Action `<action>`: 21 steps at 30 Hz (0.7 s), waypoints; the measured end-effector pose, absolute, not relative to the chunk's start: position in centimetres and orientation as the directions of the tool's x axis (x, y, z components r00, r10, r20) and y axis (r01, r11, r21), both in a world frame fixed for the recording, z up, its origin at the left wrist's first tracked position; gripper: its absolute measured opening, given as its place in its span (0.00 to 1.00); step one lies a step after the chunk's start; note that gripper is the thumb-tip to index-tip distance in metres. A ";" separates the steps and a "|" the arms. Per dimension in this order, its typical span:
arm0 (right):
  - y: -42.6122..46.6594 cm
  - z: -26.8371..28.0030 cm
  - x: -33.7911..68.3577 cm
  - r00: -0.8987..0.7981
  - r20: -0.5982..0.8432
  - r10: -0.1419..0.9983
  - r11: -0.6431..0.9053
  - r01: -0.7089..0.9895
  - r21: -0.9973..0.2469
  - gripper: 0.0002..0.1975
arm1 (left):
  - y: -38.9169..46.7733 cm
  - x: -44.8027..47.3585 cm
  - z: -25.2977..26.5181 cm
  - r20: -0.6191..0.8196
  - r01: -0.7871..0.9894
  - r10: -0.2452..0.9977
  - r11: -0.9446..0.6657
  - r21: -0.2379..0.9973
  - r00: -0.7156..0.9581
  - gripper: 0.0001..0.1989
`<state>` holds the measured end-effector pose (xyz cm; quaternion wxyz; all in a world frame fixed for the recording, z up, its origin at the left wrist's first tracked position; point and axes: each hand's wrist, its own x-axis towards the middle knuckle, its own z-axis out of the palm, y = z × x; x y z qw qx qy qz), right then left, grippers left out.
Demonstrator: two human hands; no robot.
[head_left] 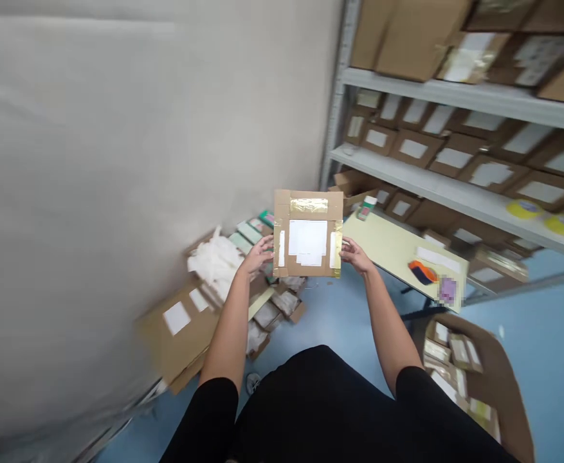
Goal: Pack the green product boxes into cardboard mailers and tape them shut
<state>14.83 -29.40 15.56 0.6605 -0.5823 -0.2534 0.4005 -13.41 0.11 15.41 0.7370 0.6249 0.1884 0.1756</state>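
Observation:
A square, flat cardboard box [282,206] is held up in front of me with both hands. Its facing side carries white paper labels and strips of yellowish tape. My left hand [258,255] grips the box's left edge, and my right hand [356,255] has hold of the right edge. The fingertips are partly hidden at the sides of the box. Behind my left hand are a heap of white wrapping material [215,262] and several green and white packages [250,231].
Metal shelving [407,168] at right holds many labelled boxes and two yellow tape rolls. Below it, a cream table [390,247] bears an orange and dark blue object [423,272]. A large carton [503,386] of small boxes stands lower right. Flattened cardboard [185,341] leans at left.

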 end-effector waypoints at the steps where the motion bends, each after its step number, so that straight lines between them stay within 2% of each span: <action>1: -31.4 15.5 16.2 0.584 -0.135 0.800 0.007 -0.234 -0.972 0.36 | -0.8 -10.7 15.1 -0.066 -0.016 0.463 0.171 0.985 0.884 0.41; 6: -40.8 15.5 21.9 0.715 -0.164 0.680 0.009 -0.232 -0.973 0.34 | -5.8 1.6 14.4 -0.117 0.045 0.294 0.241 0.969 0.948 0.42; 10: -45.8 15.1 24.9 0.775 -0.179 0.606 0.043 -0.256 -0.966 0.36 | -8.5 8.4 14.1 -0.162 0.118 0.171 0.246 0.962 0.972 0.41; 15: -48.2 14.2 28.0 0.821 -0.219 0.527 0.038 -0.280 -0.959 0.39 | -8.9 15.8 12.8 -0.209 0.191 0.046 0.248 0.950 0.977 0.42; 21: -47.7 14.9 32.2 0.886 -0.228 0.404 0.025 -0.260 -0.965 0.39 | -7.5 25.3 12.3 -0.200 0.210 -0.068 0.214 0.954 0.977 0.42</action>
